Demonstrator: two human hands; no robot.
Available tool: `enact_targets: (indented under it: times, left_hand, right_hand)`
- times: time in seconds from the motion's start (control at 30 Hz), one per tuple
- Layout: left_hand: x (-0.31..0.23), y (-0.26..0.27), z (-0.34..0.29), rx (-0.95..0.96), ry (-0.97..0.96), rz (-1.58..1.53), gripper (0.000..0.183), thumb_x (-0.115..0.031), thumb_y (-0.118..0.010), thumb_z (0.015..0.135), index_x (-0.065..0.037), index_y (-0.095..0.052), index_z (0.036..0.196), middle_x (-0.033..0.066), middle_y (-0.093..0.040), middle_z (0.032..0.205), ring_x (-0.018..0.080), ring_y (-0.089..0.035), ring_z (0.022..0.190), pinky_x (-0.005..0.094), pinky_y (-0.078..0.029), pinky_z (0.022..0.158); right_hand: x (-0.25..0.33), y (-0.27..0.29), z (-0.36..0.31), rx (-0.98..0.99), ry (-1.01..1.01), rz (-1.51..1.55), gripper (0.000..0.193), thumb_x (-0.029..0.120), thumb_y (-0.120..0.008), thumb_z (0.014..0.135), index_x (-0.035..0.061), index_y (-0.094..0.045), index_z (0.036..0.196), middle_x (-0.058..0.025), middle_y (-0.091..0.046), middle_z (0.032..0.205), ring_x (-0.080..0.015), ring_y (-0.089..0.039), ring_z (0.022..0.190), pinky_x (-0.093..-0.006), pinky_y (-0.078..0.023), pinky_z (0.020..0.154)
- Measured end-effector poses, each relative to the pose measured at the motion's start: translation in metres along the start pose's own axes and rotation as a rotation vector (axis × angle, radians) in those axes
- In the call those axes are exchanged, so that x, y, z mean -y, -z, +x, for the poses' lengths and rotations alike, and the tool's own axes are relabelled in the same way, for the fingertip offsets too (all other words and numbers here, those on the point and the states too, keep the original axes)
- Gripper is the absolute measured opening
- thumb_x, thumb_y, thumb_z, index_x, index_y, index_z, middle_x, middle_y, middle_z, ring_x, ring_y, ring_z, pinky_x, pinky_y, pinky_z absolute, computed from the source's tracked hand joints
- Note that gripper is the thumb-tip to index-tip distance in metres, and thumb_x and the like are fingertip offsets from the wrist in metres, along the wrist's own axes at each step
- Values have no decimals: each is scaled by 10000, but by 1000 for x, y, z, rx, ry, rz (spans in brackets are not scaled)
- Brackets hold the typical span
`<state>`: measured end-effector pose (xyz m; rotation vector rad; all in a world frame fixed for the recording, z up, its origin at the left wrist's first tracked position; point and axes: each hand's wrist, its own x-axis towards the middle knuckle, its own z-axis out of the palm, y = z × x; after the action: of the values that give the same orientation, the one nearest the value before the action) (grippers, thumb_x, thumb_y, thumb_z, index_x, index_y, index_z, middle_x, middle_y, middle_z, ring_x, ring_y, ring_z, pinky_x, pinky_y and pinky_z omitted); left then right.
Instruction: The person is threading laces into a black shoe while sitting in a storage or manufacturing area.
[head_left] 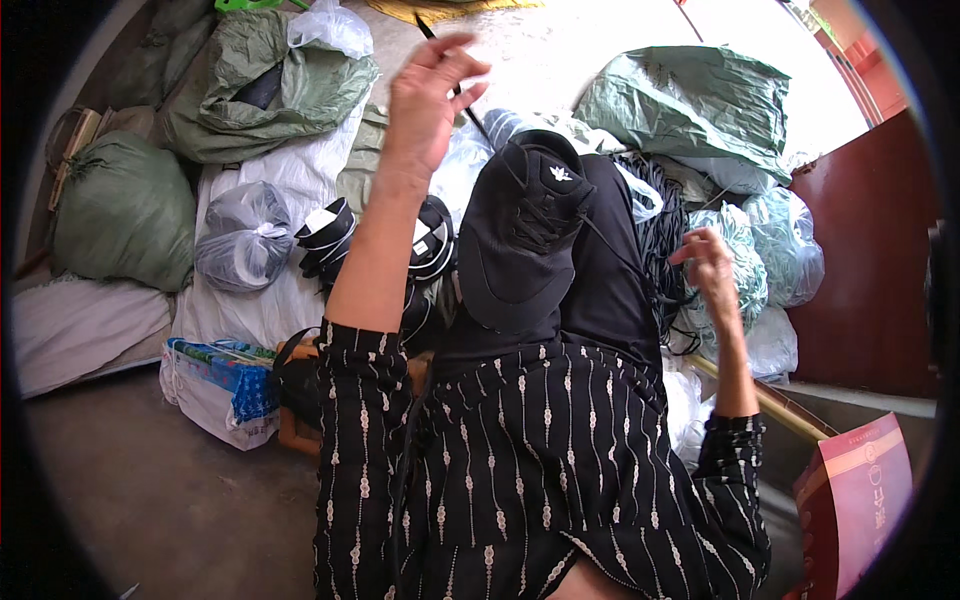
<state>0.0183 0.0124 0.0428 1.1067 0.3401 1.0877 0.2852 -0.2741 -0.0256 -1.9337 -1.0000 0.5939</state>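
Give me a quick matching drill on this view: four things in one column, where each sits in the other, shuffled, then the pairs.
Things:
1. left hand
2. right hand
3. black shoe upper
4. red paper bag

Places:
A. lower right corner of the view
B. raised high, pinching a thin black lace
C. resting on the lap, centre of the view
D. by the bundle of black cords, right of the shoe upper

Pairs: 1-B, 2-D, 3-C, 4-A
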Motion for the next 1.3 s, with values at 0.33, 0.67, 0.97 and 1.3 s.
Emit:
enact_targets:
  times: [0.33, 0.67, 0.97, 1.3]
  left_hand:
    - [61, -7, -32, 452, -31, 1175, 298, -222, -669, 794, -54, -642, 1038, 106, -660, 965, 214, -623, 878, 309, -474, 800]
    - [53, -8, -32, 479, 237, 774, 315, -298, -649, 777, -51, -669, 971, 126, -678, 874, 238, -645, 844, 321, -484, 766]
    - [45, -16, -25, 724, 146, 1129, 338, -333, -637, 816, -42, -666, 985, 120, -682, 846, 233, -643, 805, 328, -484, 729]
    - [52, -11, -21, 664, 266, 980, 373, -369, -607, 785, -21, -689, 891, 160, -672, 826, 264, -643, 794, 337, -483, 726]
  right_hand:
    - [98, -119, -11, 134, 218, 148, 113, 52, -600, 845, 2, -646, 935, -50, -631, 671, -93, -588, 575, -213, -472, 534]
    - [87, -134, -4, -14, 272, -175, 152, 178, -678, 780, 52, -629, 849, -108, -648, 699, -242, -646, 633, -337, -484, 584]
    - [98, -137, -6, -63, 213, -278, 120, 175, -657, 782, 64, -613, 798, -96, -633, 727, -276, -631, 690, -371, -478, 620]
    - [88, -143, -2, 11, 441, 29, 79, 78, -647, 786, 13, -606, 803, -105, -614, 680, -225, -611, 617, -311, -463, 578]
